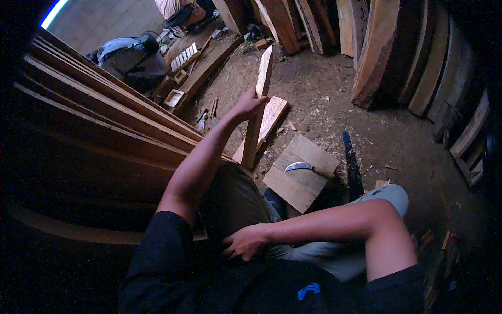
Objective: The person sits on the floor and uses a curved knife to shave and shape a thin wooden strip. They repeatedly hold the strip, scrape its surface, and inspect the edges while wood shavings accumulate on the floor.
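My left hand [250, 106] is closed around a long, narrow wooden strip [264, 70], holding it tilted nearly upright. The strip's upper edge looks pale and rough. Behind it, a pale plank [274, 114] lies on the dirt floor. My right hand [246, 242] rests on my lap against dark cloth, with its fingers partly spread and their tips in shadow. Nothing shows in that hand. In front of my knees is a square wooden board [294, 184], and on it lies a knife [300, 166] with a curved blade and a wooden handle.
Long stacked planks [115, 118] run along my left side. Thick timber slabs [379, 57] lean upright at the far right. A dark, flat strip [353, 162] lies right of the square board. Wood shavings [368, 140] litter the floor. A small open box [174, 98] sits at far left.
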### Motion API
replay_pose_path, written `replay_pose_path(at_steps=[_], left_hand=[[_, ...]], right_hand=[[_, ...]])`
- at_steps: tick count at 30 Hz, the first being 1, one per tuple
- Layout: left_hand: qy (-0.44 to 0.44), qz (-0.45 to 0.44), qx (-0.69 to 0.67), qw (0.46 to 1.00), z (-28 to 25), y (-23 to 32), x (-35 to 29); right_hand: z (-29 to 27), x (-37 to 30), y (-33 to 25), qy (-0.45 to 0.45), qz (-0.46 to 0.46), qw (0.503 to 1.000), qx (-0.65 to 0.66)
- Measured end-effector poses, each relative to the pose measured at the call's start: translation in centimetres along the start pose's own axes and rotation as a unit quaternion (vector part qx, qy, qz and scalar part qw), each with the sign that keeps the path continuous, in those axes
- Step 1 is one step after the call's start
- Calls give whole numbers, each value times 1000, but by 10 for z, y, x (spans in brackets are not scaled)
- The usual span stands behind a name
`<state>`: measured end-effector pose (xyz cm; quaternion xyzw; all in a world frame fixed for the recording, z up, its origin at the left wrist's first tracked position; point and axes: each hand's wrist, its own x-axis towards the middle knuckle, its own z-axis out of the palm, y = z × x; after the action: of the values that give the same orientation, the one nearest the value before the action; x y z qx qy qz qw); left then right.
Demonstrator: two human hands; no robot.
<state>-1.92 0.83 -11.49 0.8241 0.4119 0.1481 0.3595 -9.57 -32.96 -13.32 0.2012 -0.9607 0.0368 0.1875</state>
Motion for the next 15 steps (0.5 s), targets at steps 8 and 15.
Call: replay_pose_path(at_steps=[8, 15], left_hand=[[-23, 1, 50, 998, 4, 23, -2], [1, 54, 4, 999, 7, 4, 2]], right_hand=[[2, -4, -1, -41, 68, 994, 78], [-12, -17, -2, -17, -13, 999, -38]])
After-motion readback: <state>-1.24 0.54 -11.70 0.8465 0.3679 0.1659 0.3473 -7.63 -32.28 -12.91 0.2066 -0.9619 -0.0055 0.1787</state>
